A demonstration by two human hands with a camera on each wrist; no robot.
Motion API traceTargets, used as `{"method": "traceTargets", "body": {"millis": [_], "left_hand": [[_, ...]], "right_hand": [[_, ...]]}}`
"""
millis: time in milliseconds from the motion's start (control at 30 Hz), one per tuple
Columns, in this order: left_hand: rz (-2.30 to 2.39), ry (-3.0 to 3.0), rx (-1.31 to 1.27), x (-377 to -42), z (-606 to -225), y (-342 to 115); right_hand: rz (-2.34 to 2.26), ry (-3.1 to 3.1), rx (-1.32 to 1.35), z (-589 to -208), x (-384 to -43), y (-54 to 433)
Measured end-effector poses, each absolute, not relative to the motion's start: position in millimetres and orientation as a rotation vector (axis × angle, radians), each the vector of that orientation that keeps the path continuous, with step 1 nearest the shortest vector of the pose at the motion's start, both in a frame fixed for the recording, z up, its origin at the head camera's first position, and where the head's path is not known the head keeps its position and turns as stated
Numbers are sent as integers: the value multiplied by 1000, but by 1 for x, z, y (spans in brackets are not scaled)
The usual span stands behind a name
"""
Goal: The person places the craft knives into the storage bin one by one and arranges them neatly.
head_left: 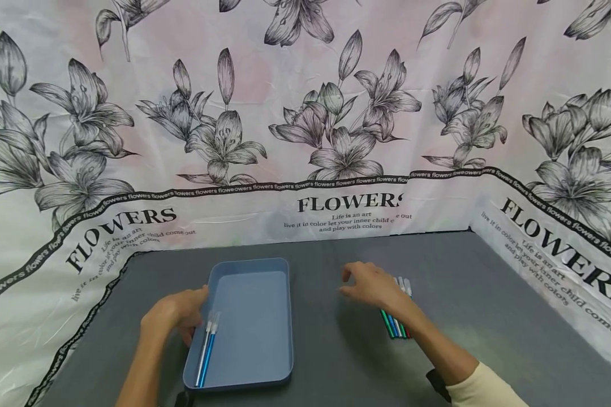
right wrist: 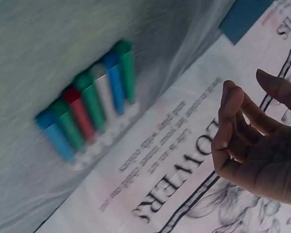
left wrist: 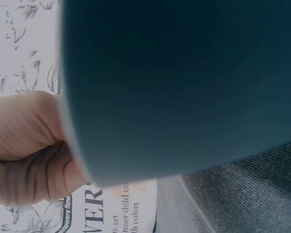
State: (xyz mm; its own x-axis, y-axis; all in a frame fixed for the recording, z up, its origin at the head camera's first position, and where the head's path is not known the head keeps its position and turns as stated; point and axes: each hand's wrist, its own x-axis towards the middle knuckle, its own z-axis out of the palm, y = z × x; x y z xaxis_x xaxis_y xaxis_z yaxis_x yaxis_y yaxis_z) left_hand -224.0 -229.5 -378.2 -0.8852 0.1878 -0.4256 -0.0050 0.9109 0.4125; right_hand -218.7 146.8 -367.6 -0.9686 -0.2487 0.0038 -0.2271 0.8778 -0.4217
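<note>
My left hand (head_left: pixel 175 314) grips the left rim of a shallow blue-grey tray (head_left: pixel 254 380); in the left wrist view the tray's dark underside (left wrist: pixel 184 87) fills much of the picture. Inside, along the tray's left wall, lie a blue pen (head_left: pixel 209 356) and a silver-white pen (head_left: pixel 201 357) with clear caps. To the right of the tray, my right hand (head_left: pixel 369 282) hovers over the table with loosely bent fingers and nothing between them. Beyond its wrist is a row of several pens (head_left: pixel 394 327), partly hidden by the forearm. The right wrist view shows their green, blue, white and red (right wrist: pixel 78 114) ends.
A dark grey table (head_left: pixel 321 339) lies under everything. White cloth (head_left: pixel 239 220) printed with flowers and lettering rises along the table's back and both sides. The tray stands left of the middle, the pen row right of it.
</note>
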Motion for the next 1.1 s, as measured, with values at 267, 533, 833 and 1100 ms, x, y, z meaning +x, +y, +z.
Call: {"method": "traceTargets", "body": {"millis": [267,533,833,1100], "left_hand": [[546,2594,126,-226,-379,-230],[518,2613,118,-226,-381,-229],[512,2617,123,-225,-379,-230],[524,2621,118,-225,-381,-230]], "right_hand": [[-627,2982,-321,-372,-222,172],[-617,2957,-244,-378,-222,194],[-581,2920,-197,-383,-221,206],[-512,2884,-146,-390,-221,206]]}}
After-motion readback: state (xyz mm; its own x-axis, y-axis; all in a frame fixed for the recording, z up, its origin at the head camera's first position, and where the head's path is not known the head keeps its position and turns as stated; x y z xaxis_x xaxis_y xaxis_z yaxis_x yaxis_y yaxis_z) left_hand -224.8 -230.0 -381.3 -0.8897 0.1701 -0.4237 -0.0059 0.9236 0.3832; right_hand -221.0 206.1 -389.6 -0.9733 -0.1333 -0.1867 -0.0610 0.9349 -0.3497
